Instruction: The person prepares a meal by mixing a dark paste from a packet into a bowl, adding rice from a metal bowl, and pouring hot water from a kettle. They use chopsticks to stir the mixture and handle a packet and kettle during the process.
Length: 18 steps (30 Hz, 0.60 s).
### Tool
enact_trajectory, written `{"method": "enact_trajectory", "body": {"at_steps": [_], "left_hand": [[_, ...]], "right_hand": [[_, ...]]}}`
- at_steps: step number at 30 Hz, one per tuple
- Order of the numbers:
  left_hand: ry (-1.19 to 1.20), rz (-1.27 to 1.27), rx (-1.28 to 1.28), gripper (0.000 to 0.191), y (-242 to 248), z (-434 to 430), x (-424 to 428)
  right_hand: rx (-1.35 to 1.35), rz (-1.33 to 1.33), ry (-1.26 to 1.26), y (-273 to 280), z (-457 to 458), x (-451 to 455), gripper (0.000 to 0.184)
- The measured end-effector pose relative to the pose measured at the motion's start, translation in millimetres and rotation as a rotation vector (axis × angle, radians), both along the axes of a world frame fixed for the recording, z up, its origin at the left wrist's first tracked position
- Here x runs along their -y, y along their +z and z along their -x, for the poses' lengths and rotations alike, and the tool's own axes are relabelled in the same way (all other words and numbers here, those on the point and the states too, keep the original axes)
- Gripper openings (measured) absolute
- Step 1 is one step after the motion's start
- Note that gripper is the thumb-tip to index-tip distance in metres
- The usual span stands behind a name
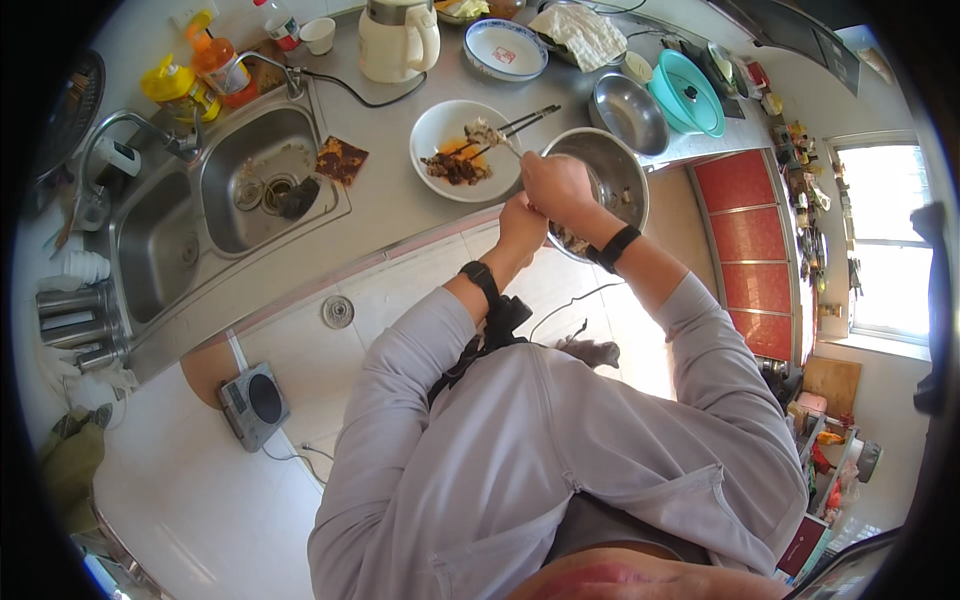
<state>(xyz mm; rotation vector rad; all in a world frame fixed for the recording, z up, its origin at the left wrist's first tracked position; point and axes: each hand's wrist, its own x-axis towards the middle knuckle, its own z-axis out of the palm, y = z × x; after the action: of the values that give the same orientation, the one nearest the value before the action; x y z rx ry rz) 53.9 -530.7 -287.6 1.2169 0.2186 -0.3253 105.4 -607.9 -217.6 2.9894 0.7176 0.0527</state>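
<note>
My right hand (pixel 559 180) grips the thin handle of a spoon (pixel 513 148). A clump of pale, minced-looking food (pixel 486 133) sits on its end, over the white bowl (pixel 429 127). That bowl holds dark chopped food (pixel 457 169) in reddish-orange sauce. A pair of dark chopsticks (pixel 534 117) leans across its right rim. Below and left of my right hand, my left hand (pixel 523 225) holds the near-left rim of a stainless steel bowl (pixel 636 176), tilted at the counter's edge. Bits of the pale food (pixel 570 238) lie inside it, partly hidden by my right hand and wrist.
Left of the white bowl lie a stained brown square (pixel 341 160) and a double sink (pixel 259 157). Behind stand a cream kettle (pixel 390 45) and a blue-rimmed dish (pixel 505 49). An empty steel bowl (pixel 628 112) and a turquoise basin (pixel 675 94) are at right.
</note>
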Motion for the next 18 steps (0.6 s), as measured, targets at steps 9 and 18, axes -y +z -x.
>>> {"method": "enact_trajectory", "body": {"at_steps": [9,18], "left_hand": [[0.015,-0.086,-0.114,0.019,-6.4,-4.7,4.3],[0.048,-0.062,-0.055,0.019,-22.0,-0.9,10.8]], "right_hand": [[0.011,-0.014,0.047,-6.7,-4.7,17.1,0.012],[-0.148,-0.002,-0.039,4.9,8.0,10.6,0.015]]}}
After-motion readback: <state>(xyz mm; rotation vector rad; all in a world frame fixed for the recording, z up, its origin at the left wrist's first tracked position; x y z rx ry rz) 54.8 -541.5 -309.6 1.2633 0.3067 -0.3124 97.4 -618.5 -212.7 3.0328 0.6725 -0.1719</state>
